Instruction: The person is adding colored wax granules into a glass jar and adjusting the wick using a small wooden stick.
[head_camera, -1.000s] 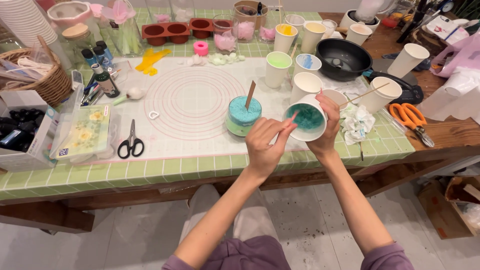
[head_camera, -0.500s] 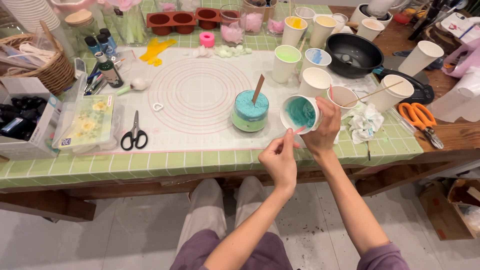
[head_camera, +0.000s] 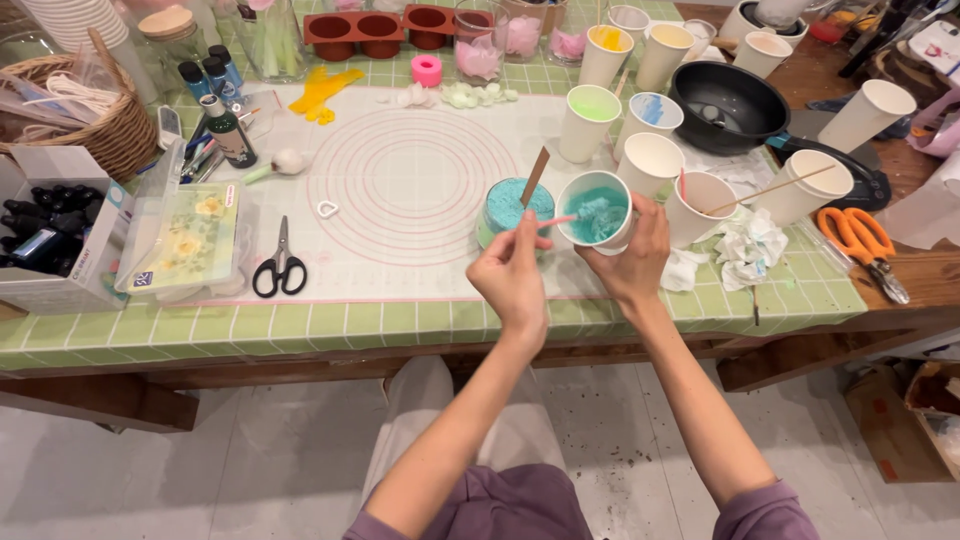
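My right hand (head_camera: 632, 258) grips a white paper cup (head_camera: 594, 208) of teal-blue paste, tilted toward me above the table's front half. My left hand (head_camera: 512, 272) pinches a thin pink stick (head_camera: 556, 221) whose tip reaches into that cup. Just left of the cup stands a round teal and green candle block (head_camera: 508, 207) with a wooden stick (head_camera: 535, 176) leaning out of its top. It sits on a white silicone mat (head_camera: 410, 185) printed with rings.
Several paper cups (head_camera: 650, 160), some with coloured wax, crowd the right. A black pot (head_camera: 725, 100), orange scissors (head_camera: 858, 238) and crumpled tissue (head_camera: 748, 245) lie beyond. Black scissors (head_camera: 279, 270), a clear box (head_camera: 185, 240), bottles (head_camera: 228, 130) and a basket (head_camera: 95, 125) sit left.
The view has shifted closer. My left hand has risen from below the table edge and brought the pink stick's tip into the cup, which my right hand now tilts more toward me.
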